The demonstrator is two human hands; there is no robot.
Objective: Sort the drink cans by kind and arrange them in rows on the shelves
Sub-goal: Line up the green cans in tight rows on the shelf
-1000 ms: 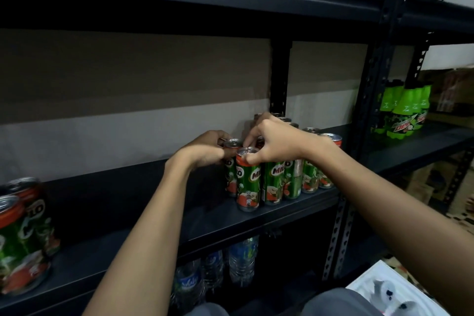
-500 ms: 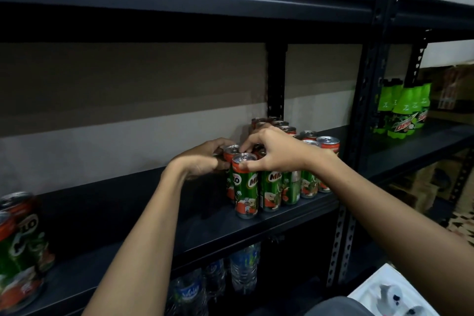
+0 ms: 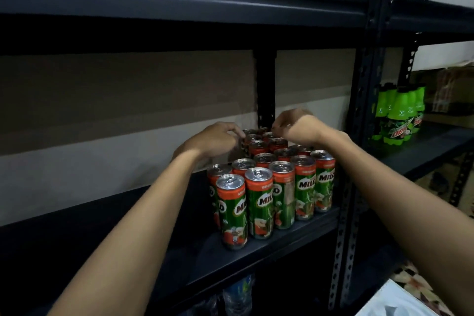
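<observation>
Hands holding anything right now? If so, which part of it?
Both hands are at the back cans of the Milo block. Left hand has fingers curled at a rear can's rim; right hand likewise. Whether either actually grips cannot be told.

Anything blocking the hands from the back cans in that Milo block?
Nothing visible does. The left hand and right hand reach over the front Milo cans and are already at the back cans by the rear upright. Whether their fingers grip a can is unclear.
</observation>
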